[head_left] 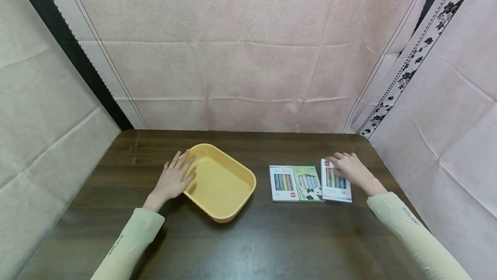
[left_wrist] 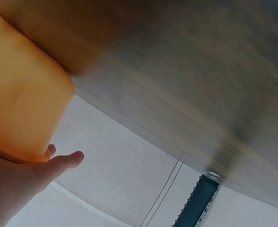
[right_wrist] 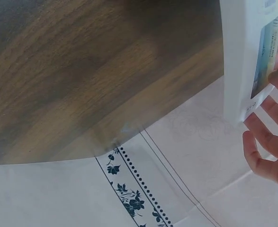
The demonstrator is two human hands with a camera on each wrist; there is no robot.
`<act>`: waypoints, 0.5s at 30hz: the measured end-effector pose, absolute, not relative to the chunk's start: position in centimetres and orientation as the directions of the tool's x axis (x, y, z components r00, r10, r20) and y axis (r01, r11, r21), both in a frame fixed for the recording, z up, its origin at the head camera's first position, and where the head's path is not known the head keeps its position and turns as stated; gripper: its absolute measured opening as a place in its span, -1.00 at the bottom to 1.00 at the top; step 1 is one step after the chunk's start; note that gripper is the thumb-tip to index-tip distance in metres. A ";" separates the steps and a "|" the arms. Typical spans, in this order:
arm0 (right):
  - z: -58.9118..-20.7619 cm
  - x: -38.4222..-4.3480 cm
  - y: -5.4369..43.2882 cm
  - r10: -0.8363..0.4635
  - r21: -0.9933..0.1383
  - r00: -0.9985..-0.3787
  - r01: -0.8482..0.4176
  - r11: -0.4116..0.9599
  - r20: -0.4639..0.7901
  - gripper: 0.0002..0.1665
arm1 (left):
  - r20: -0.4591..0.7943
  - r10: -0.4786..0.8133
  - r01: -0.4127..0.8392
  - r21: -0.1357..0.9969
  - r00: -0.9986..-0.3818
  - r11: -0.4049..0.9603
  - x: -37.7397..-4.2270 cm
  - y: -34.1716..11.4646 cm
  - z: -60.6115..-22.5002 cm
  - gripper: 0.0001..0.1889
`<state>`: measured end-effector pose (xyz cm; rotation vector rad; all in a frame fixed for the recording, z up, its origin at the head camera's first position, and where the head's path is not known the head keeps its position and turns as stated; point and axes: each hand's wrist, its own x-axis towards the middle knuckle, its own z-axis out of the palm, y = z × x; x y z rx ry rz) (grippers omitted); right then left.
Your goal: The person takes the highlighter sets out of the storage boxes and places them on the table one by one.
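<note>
A yellow plastic tray (head_left: 221,180) lies on the table, turned at an angle. My left hand (head_left: 171,180) rests on its left rim with the fingers spread; in the left wrist view the hand (left_wrist: 20,184) lies against the tray's edge (left_wrist: 25,90). To the right, my right hand (head_left: 351,170) pinches the upper part of a white box of coloured pens (head_left: 335,191). In the right wrist view the thumb crosses the front of that box (right_wrist: 238,71). Just left of it, a similar white box (head_left: 281,196) and a green panda box (head_left: 308,183) lie side by side.
The dark wooden table (head_left: 248,245) stretches under everything. A pale patterned cloth (head_left: 240,73) hangs behind its back edge, with more cloth along the left and right sides.
</note>
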<state>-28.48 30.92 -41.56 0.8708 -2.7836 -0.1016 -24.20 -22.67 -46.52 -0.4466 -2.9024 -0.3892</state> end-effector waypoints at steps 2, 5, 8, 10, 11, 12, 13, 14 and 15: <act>-41.7 -28.6 31.0 -0.563 0.125 -0.807 -0.549 0.827 0.181 -0.58 | 0.222 0.268 0.317 0.228 -0.937 0.921 -24.2 -22.7 -46.5 -0.41; -42.1 -28.8 31.1 -0.549 0.113 -0.819 -0.537 0.836 0.164 -0.58 | 0.232 0.268 0.319 0.226 -0.935 0.920 -24.2 -22.7 -46.6 -0.41; -42.4 -28.9 31.3 -0.533 0.099 -0.835 -0.524 0.846 0.139 -0.57 | 0.239 0.267 0.321 0.226 -0.934 0.920 -24.2 -22.7 -46.7 -0.42; -42.5 -29.0 31.4 -0.524 0.090 -0.842 -0.517 0.851 0.125 -0.57 | 0.239 0.266 0.320 0.226 -0.934 0.920 -24.2 -22.7 -46.7 -0.42; -42.6 -29.0 31.5 -0.521 0.089 -0.845 -0.513 0.854 0.122 -0.57 | 0.236 0.265 0.318 0.230 -0.935 0.920 -24.2 -22.6 -46.7 -0.42; -42.6 -29.0 31.5 -0.521 0.085 -0.845 -0.514 0.854 0.121 -0.57 | 0.234 0.263 0.317 0.231 -0.936 0.920 -24.2 -22.6 -46.6 -0.42; -42.7 -29.0 31.6 -0.519 0.083 -0.846 -0.512 0.855 0.121 -0.57 | 0.232 0.262 0.315 0.232 -0.937 0.920 -24.2 -22.6 -46.6 -0.42; -42.7 -29.0 31.6 -0.519 0.082 -0.846 -0.513 0.855 0.123 -0.57 | 0.229 0.262 0.314 0.233 -0.938 0.920 -24.2 -22.6 -46.5 -0.42; -42.7 -29.0 31.7 -0.519 0.082 -0.846 -0.512 0.855 0.125 -0.56 | 0.228 0.263 0.315 0.234 -0.937 0.920 -24.2 -22.6 -46.5 -0.41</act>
